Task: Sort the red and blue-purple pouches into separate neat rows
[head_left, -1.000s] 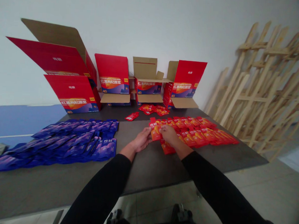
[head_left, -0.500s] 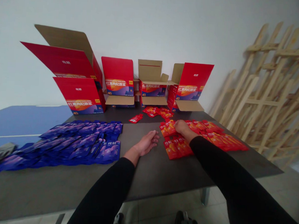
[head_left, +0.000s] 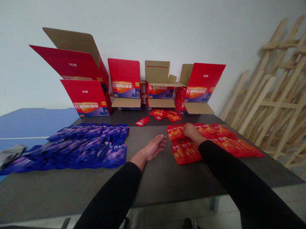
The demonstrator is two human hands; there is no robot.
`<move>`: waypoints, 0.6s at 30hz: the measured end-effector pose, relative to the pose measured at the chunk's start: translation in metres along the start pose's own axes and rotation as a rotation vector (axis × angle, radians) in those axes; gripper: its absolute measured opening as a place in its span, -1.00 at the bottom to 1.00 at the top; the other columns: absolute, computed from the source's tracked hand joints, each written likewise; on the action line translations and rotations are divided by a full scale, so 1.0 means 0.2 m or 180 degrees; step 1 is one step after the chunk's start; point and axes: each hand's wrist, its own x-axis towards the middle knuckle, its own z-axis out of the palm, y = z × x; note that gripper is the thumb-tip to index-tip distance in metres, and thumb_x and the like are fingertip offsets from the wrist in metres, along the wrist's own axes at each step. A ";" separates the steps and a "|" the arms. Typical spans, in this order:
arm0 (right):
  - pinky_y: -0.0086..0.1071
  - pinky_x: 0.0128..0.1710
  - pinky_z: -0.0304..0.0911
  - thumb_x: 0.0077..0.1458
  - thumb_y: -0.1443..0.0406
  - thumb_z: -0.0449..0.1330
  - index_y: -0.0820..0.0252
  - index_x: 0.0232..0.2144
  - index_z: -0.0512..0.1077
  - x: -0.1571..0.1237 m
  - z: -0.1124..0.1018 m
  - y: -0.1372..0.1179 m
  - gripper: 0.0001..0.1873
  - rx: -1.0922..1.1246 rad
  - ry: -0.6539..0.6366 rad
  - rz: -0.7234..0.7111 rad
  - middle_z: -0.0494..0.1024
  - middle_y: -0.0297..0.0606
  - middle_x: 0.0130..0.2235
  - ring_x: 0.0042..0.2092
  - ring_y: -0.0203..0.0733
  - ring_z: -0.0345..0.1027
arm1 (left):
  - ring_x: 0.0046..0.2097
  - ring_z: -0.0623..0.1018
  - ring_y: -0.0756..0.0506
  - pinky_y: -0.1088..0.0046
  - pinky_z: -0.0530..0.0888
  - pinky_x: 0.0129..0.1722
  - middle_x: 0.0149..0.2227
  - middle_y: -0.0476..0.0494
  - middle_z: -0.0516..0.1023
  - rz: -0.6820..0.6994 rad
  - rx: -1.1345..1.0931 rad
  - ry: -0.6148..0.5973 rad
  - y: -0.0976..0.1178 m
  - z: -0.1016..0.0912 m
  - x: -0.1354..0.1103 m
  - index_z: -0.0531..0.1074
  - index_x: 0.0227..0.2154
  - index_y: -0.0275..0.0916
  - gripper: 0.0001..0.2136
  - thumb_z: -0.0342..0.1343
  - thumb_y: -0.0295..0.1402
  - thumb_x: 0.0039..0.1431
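My left hand lies palm down on the dark table, its fingers loosely apart, holding nothing. It is nearest to the blue-purple sachets, laid in overlapping rows to its left. My right hand rests on the overlapping red-and-orange sachets, with its fingertips hidden among them. Whether it grips one, I cannot tell. A small loose heap of red sachets lies farther back, and a single red sachet lies apart from it.
Several red printed cartons stand open along the white wall at the table's back edge, with their flaps up. A blue table adjoins on the left, with a grey cloth at its edge. Wooden frames lean against the wall on the right.
My left hand has left the red sachets and moved left onto the bare table. My right hand has moved back across the red sachets. The whole view has drifted slightly.
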 end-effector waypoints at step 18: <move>-0.41 0.06 0.26 0.30 0.21 0.18 0.23 0.15 0.45 0.00 0.23 -0.96 -0.58 0.0980 -0.0392 -0.1661 0.56 -0.09 0.07 0.06 -0.18 0.42 | -0.66 0.06 0.11 0.54 0.04 -0.61 -0.61 0.18 0.00 0.1325 -0.1257 0.2205 0.07 -0.11 0.09 0.05 -0.50 -0.16 -0.74 -0.07 -0.31 0.32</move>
